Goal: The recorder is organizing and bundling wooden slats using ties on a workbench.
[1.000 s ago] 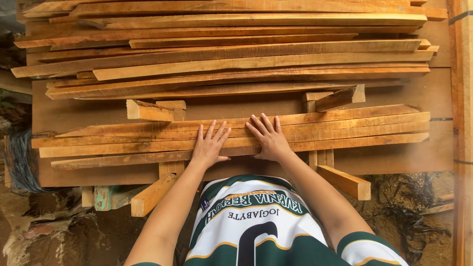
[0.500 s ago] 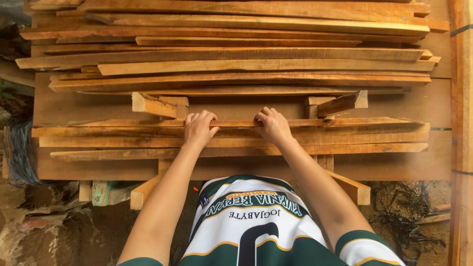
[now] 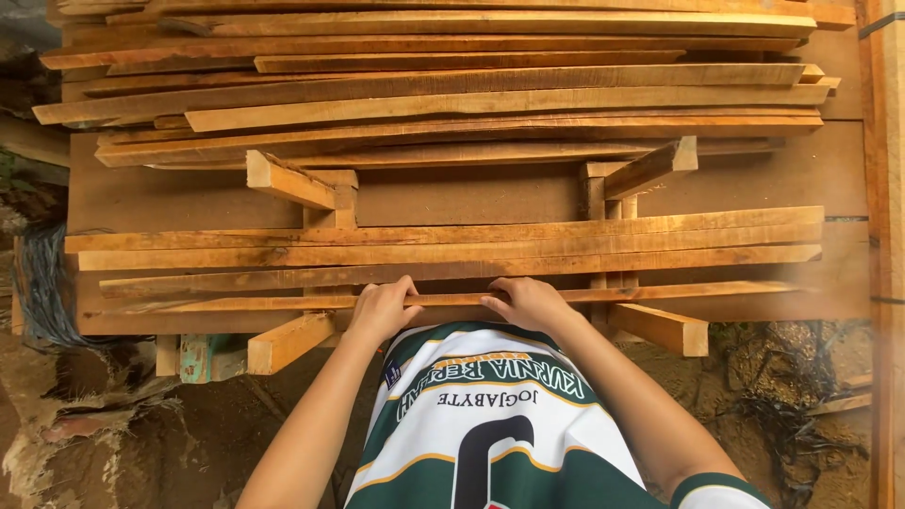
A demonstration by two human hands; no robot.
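Note:
A thin long wooden strip (image 3: 660, 293) lies along the near edge of a row of planks. My left hand (image 3: 380, 307) grips it left of centre, and my right hand (image 3: 524, 301) grips it just right of centre, fingers curled over its top. Behind it, several more long strips (image 3: 452, 247) rest side by side across two wooden crossbars (image 3: 283, 181).
A tall pile of rough wooden planks (image 3: 452, 85) fills the back. Square crossbar ends (image 3: 665, 328) stick out toward me at left and right. A broad board (image 3: 471, 193) lies beneath. Dirt ground and dark debris (image 3: 792, 415) lie at the lower right.
My hands went from flat on the strips to curled around one strip, which has come toward me to the near edge of the row.

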